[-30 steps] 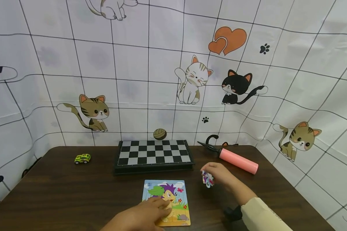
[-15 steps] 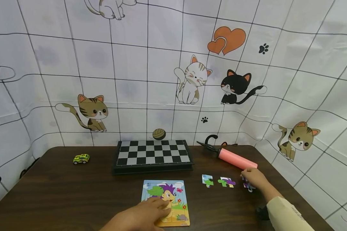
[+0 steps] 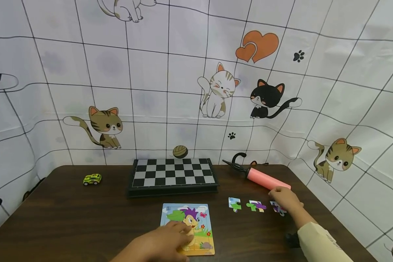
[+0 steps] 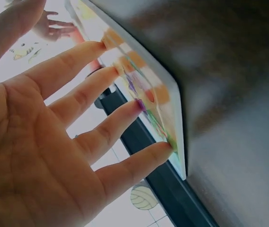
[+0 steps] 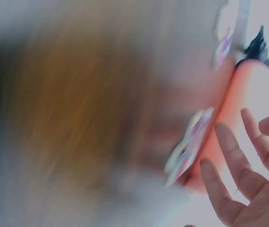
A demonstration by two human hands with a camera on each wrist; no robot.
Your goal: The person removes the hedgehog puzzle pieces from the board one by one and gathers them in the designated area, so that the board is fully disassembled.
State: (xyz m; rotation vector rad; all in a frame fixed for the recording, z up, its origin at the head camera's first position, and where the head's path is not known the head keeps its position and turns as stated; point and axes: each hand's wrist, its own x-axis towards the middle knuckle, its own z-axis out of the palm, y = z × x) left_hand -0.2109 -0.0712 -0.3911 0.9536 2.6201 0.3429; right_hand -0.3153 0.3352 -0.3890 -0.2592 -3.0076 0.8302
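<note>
My left hand (image 3: 165, 238) rests its spread fingertips on a picture puzzle (image 3: 203, 220) of a purple-haired cartoon figure in a frame. Part of the picture lies hidden under that hand. To the right, a row of loose jigsaw pieces lies on the table: a blue-and-green piece (image 3: 234, 205), a green-and-purple piece (image 3: 257, 206) and a purple-and-white piece (image 3: 276, 208). Beside the last one is my right hand (image 3: 286, 198). In the right wrist view its fingers (image 5: 234, 158) are parted and hold nothing, just off that jigsaw piece (image 5: 191, 144).
Behind the puzzle lies a black-and-white chessboard (image 3: 175, 174). A pink hand pump (image 3: 265, 178) with a black nozzle lies behind the right hand. At the far left is a small green toy car (image 3: 92, 179). A cat-print sheet (image 3: 150, 91) hangs behind the table.
My right hand has moved right, laying down jigsaw pieces in a row, and has let go of the last one, the purple-and-white piece. My left hand stays on the puzzle.
</note>
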